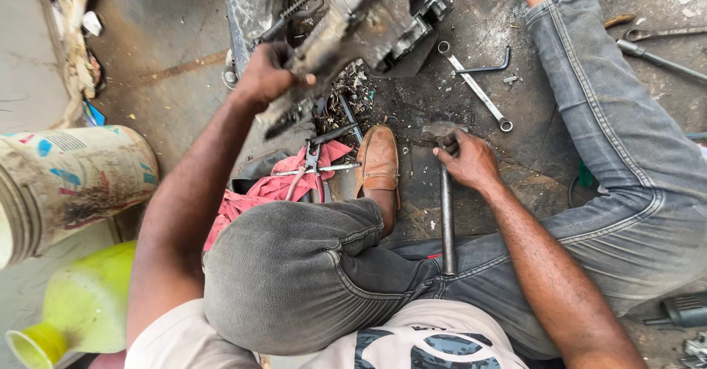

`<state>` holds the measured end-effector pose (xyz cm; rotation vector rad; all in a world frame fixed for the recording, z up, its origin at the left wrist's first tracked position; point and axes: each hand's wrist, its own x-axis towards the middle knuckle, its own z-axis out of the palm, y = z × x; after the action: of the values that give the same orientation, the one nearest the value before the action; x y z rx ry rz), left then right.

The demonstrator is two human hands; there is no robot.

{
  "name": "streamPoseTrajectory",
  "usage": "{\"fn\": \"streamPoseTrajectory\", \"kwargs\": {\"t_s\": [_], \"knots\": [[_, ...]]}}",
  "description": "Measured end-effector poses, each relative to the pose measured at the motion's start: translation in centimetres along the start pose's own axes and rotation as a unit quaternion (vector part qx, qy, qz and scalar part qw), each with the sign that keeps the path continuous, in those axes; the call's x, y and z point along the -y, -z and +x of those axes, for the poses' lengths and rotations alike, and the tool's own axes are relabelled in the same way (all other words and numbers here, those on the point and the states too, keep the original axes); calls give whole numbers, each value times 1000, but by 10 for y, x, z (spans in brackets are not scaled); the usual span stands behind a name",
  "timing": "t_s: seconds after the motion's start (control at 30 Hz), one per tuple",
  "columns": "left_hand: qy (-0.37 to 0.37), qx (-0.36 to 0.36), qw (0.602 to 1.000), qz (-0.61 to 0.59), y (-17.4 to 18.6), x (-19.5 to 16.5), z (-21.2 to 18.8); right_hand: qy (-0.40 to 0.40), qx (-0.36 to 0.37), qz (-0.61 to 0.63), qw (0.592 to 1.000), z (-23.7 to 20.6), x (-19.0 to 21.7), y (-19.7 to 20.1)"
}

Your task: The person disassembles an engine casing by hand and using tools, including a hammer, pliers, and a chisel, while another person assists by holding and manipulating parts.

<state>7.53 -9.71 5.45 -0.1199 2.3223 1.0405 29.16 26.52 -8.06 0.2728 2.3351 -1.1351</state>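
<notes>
The left hand (266, 76) is clamped around the lower end of a large, grimy metal engine part (353, 26), a grey casting caked in dirt and oil. It tilts from the hand up toward the top of the view, its upper end broader and boxy with dark openings. Below it, loose metal scraps and debris (352, 82) lie on the oily concrete floor (169, 37).

The right hand (469, 163) is closed around the neck of a hammer (446, 192), just under the steel head (440, 129). The hammer's long metal handle runs straight down across the person's lap, and the head rests on the floor beside a brown leather shoe (378, 161).

Pliers (313, 164) lie on a red rag (276, 188) just left of the shoe. A combination wrench (475, 87) lies on the floor above the hammer head. To the far left stand a dirty painted bucket (70, 181) and a yellow-green plastic jug (81, 303).
</notes>
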Motion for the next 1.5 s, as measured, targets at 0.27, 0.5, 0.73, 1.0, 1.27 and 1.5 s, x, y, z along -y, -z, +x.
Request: {"fn": "streamPoseTrajectory", "kwargs": {"t_s": [0.27, 0.5, 0.73, 1.0, 1.27, 1.5], "knots": [[-137, -42, 989, 45, 11, 43, 15, -18, 24, -16, 999, 8, -12, -9], [-165, -144, 971, 99, 7, 63, 24, -38, 28, -10, 999, 12, -18, -13], [-121, -252, 907, 316, 1, 75, 38, -43, 19, 3, 999, 12, -20, -13], [-25, -248, 926, 284, 15, 55, 47, -24, -19, -13, 999, 7, -11, -8], [-33, -241, 932, 269, 8, 48, 55, -18, -22, -28, 999, 4, -1, -6], [-41, -320, 908, 267, 29, 71, 33, 21, -110, 33, 993, 26, 60, 32]]}}
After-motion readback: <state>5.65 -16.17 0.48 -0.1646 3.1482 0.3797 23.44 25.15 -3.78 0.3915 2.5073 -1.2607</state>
